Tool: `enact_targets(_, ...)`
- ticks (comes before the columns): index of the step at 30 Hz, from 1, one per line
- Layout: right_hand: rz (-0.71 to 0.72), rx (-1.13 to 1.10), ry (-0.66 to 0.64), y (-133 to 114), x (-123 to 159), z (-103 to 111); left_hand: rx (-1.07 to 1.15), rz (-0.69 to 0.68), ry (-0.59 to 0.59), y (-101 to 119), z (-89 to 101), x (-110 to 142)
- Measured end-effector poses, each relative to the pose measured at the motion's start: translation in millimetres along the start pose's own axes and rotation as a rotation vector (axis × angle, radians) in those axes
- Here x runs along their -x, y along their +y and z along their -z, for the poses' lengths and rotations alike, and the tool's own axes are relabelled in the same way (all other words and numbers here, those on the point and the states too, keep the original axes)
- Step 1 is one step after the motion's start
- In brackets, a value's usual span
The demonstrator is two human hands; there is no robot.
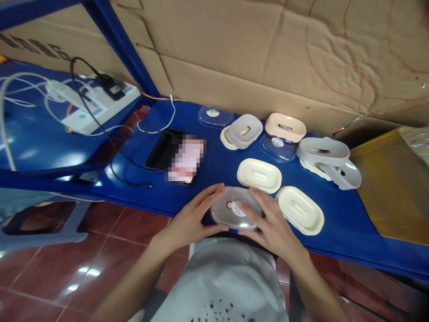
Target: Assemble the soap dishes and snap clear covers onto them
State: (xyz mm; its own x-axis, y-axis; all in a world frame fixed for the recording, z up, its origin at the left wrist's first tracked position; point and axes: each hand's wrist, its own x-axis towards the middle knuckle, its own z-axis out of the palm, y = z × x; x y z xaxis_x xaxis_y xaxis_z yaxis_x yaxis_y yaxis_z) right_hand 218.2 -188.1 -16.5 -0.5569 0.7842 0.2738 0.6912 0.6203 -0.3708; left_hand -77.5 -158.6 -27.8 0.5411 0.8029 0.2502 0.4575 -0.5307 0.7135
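Between my two hands, at the table's front edge, is a grey soap box (pixel 219 213) under a clear lid with a round white label. My left hand (pixel 194 217) grips its left end, thumb on the near side and fingers on the far side. From the right, my right hand (pixel 273 219) grips the other end, one finger lying over the lid by the label. Just beyond the box lies a cream oval tray (pixel 259 174). A second cream tray (pixel 300 210) rests to the right of my right hand.
Toward the back stand a grey soap box (pixel 246 129), a peach one (pixel 284 127), clear lids (pixel 214 117) and stacked grey parts (pixel 323 150). A phone (pixel 186 161) leans on a black holder at left. Cables trail from a power strip (pixel 100 112). A taped carton (pixel 395 183) borders the right.
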Motion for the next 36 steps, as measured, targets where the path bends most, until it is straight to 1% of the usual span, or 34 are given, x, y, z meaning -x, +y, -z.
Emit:
enact_targets(5,0.001,0.008,-0.009,-0.3,0.1,-0.7,-0.004,0.028,-0.008,-0.8,-1.1,-1.4)
enact_targets(10,-0.027,-0.026,-0.029,-0.4,-0.1,0.9,0.031,0.06,-0.017,1.8,2.6,-5.5)
enact_targets(15,0.002,-0.007,-0.017,-0.8,-2.6,2.3,0.058,0.078,-0.036,2.4,6.7,-7.5)
enact_targets(25,0.02,0.027,-0.008,-1.6,-2.0,-1.1,0.06,0.023,-0.042,-7.3,2.0,-2.6)
enact_targets(31,0.012,-0.008,-0.032,-3.5,-2.3,2.5,0.079,0.048,-0.033,-2.7,1.6,-3.1)
enact_targets(36,0.006,-0.009,-0.027,-3.6,-2.7,0.8,0.057,0.051,-0.044,-0.3,-1.4,-3.2)
